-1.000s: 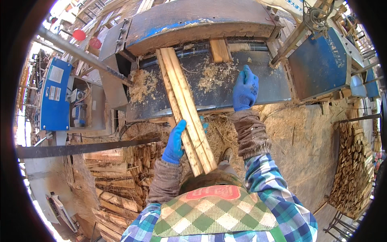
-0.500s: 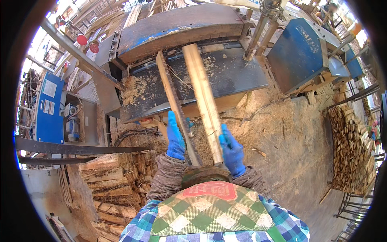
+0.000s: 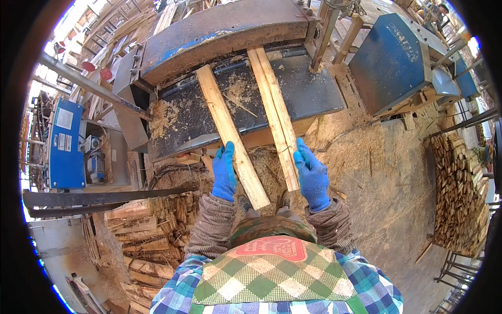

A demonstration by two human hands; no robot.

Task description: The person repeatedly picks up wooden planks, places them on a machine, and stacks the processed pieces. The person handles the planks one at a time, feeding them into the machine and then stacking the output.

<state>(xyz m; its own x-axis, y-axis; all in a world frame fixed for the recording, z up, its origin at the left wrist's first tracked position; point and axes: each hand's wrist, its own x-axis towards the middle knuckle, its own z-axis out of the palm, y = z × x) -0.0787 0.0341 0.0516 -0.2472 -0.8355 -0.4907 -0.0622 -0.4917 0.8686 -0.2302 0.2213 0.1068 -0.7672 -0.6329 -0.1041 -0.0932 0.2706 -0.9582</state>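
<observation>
"What is the left hand (image 3: 225, 171) doing?"

"It's holding the left board (image 3: 230, 128) by its outer edge, and the far end is lying over the bed (image 3: 308, 90)."

"And the right hand (image 3: 312, 177)?"

"It's gripping the right board (image 3: 277, 116) by its outer edge; some fingers are probably curling beneath, out of sight. That far end is reaching the machine (image 3: 225, 43), and sawdust (image 3: 238, 94) is lying between both boards."

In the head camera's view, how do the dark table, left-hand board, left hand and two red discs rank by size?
Largest to smallest:
1. Dark table
2. Left-hand board
3. Left hand
4. Red discs; these two look about alike, so unranked between themselves.
</observation>
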